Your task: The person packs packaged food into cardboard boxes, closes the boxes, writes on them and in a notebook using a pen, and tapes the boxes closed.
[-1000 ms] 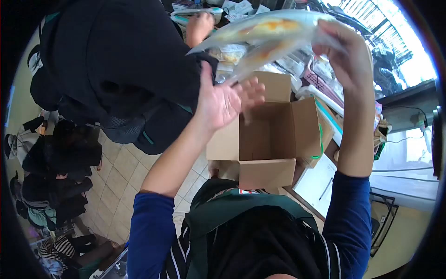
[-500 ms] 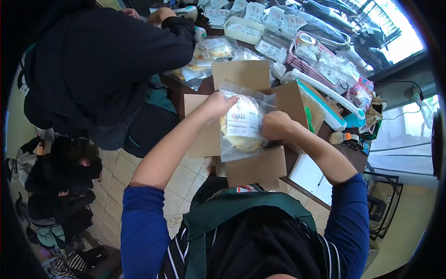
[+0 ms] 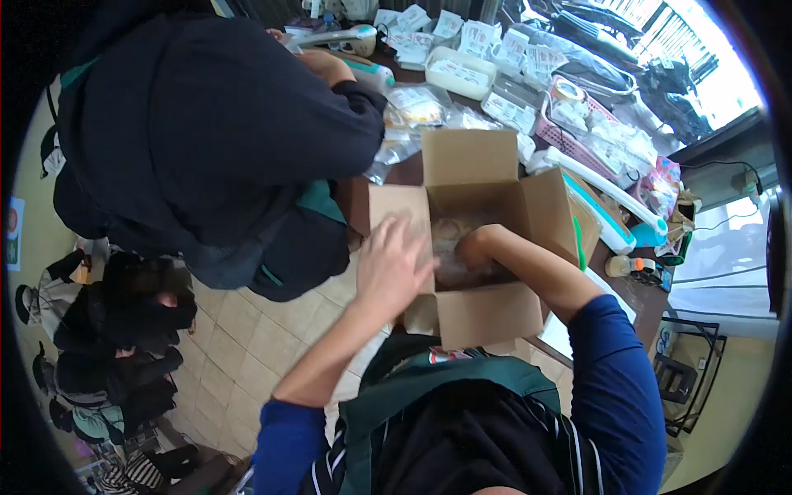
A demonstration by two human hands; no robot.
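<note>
An open cardboard box point(image 3: 488, 318) stands at the table's near edge with its flaps folded outward. Deep inside it lies a clear plastic packet point(image 3: 452, 228), its contents pale and blurred. My right hand point(image 3: 478, 246) reaches down into the box at the packet; its fingertips are blurred and partly hidden, so a grip cannot be made out. Over the box's left flap point(image 3: 399, 200) hovers my left hand point(image 3: 394, 262), fingers apart and smeared slightly by motion, with nothing in it.
A co-worker in dark clothing point(image 3: 206, 140) stands close on the left. Behind the box lie more packets point(image 3: 417, 106), a white tray point(image 3: 460, 73) of labels and a pink basket point(image 3: 561, 132). A long white and teal device point(image 3: 606, 194) and a small bottle point(image 3: 619, 266) sit right.
The pepperoni pizza packet, held in both hands above the box, has gone down inside it. My left hand has come away to the left flap; my right hand has followed into the box.
</note>
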